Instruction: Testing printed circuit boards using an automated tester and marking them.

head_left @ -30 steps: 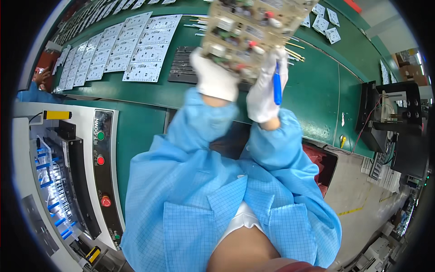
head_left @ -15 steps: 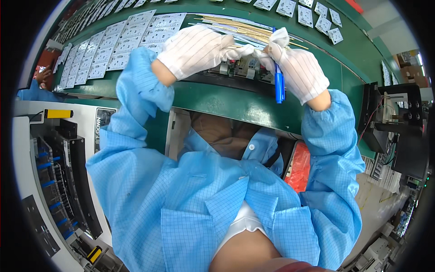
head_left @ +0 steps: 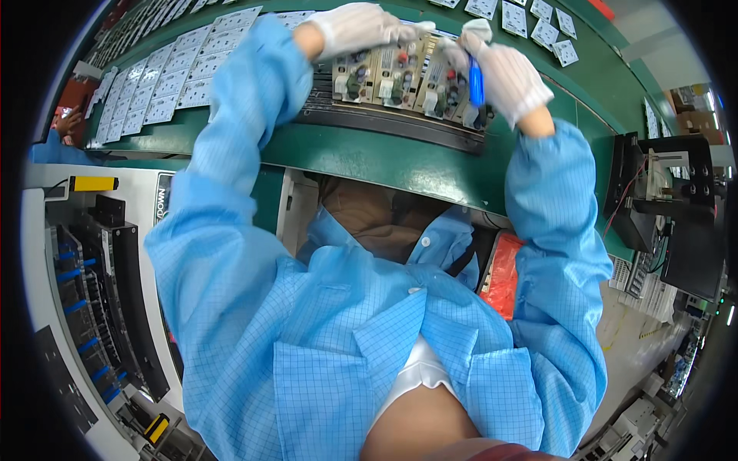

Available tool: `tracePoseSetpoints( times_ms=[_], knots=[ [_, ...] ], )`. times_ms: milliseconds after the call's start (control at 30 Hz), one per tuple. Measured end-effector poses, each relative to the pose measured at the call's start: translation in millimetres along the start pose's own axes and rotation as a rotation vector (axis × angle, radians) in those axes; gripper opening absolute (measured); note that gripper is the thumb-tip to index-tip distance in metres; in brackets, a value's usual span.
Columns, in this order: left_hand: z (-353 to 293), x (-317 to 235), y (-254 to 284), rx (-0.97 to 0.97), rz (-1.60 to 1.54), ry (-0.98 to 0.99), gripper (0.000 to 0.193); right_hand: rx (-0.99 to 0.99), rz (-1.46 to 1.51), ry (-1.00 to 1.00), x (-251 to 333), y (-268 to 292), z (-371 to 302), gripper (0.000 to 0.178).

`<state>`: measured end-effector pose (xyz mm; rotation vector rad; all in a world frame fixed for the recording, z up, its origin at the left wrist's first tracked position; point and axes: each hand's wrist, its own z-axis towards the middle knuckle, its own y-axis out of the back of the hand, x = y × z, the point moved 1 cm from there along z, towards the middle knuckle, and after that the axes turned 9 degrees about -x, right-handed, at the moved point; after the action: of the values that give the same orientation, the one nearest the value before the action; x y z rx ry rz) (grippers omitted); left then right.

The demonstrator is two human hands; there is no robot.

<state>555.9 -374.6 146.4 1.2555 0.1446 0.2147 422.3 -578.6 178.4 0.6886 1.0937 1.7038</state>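
Nearest the camera, the person's blue lab-coat sleeves (head_left: 231,253) rise toward twelve o'clock, both hands in white gloves. The left hand (head_left: 357,27), at about eleven o'clock, is closed on the left end of a populated circuit board panel (head_left: 403,77); the right hand (head_left: 503,73), at about one o'clock, grips the panel's right end with a blue pen (head_left: 476,81) tucked along its fingers. The panel lies low over a dark ribbed tray (head_left: 384,123) on the green workbench (head_left: 369,157), seemingly touching it, so the placing looks nearly done, with only the release of both hands apparently left. Beyond the hands, rows of small pale bare boards (head_left: 154,84) cover the bench toward ten o'clock, with more (head_left: 542,23) near one o'clock. Off at nine o'clock stands a grey machine with a yellow bar (head_left: 92,184), and at three o'clock a black fixture (head_left: 665,192) with wires.
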Motion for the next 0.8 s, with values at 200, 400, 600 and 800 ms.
tracePoseSetpoints(
  times_ms=[200,400,600,800],
  knots=[
    [-17,35,-11,-0.131,-0.075,-0.160,0.049,-0.184,0.376,-0.180,-67,-51,-2,0.033],
    [-107,71,36,-0.272,-0.570,0.812,0.049,-0.419,0.460,-0.509,-151,-21,-44,0.028],
    [-27,52,79,-0.292,-0.532,0.739,0.061,-0.315,-0.295,-0.571,-302,27,-91,0.025],
    [160,63,70,-0.235,-0.476,0.676,0.050,-0.089,-0.412,-0.708,-344,0,-120,0.024]
  ],
)
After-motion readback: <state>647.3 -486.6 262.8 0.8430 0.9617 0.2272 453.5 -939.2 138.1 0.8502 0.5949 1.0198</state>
